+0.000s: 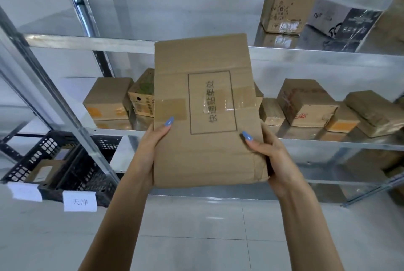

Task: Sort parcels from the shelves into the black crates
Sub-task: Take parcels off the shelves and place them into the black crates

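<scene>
A flat brown cardboard parcel (207,107) with a printed label box and clear tape is held upright in front of the shelves. My left hand (150,146) grips its lower left edge, thumb on the front face. My right hand (271,155) grips the lower right corner, where the cardboard is crumpled. Two black perforated crates (87,174) stand on the floor at the lower left, each with a white paper label (79,201). The left crate (24,166) holds a brown parcel (43,172).
Metal shelves (328,54) run across the view. The middle shelf carries several brown boxes (306,104) on both sides of the held parcel. On the top shelf sit a brown box (286,6) and a dark printed box (347,21). A slanted steel upright (65,104) stands left. Pale tiled floor lies below.
</scene>
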Motion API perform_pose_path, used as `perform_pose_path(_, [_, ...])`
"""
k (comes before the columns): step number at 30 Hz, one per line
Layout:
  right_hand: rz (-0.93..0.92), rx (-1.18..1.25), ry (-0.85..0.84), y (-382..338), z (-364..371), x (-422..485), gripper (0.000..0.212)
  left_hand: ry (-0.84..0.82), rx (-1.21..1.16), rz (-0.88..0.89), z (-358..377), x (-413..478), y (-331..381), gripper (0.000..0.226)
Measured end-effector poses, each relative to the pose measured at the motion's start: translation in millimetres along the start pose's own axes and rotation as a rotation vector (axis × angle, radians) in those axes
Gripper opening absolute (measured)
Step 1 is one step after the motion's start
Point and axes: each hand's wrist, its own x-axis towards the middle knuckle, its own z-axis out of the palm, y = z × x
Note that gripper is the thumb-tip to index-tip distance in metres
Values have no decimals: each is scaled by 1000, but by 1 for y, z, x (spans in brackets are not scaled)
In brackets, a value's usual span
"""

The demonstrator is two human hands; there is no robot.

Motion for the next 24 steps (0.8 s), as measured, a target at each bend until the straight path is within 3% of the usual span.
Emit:
perform_pose_path(8, [109,17,-11,33,1,3,66,-53,90,-34,-34,10,-16,55])
perform_pose_path(16, [148,42,130,42,1,2,36,-115,94,-33,-44,13,-39,57])
perform_pose_path(18, [202,10,162,41,-3,7,52,-187,110,6,-47,13,-41,63])
perform_pose_path(21, [297,31,235,34,-6,12,80,-345,233,53,-52,13,-41,99])
perform_pose_path(24, [302,133,299,27,-6,16,67,-445,324,63,-55,12,-42,103])
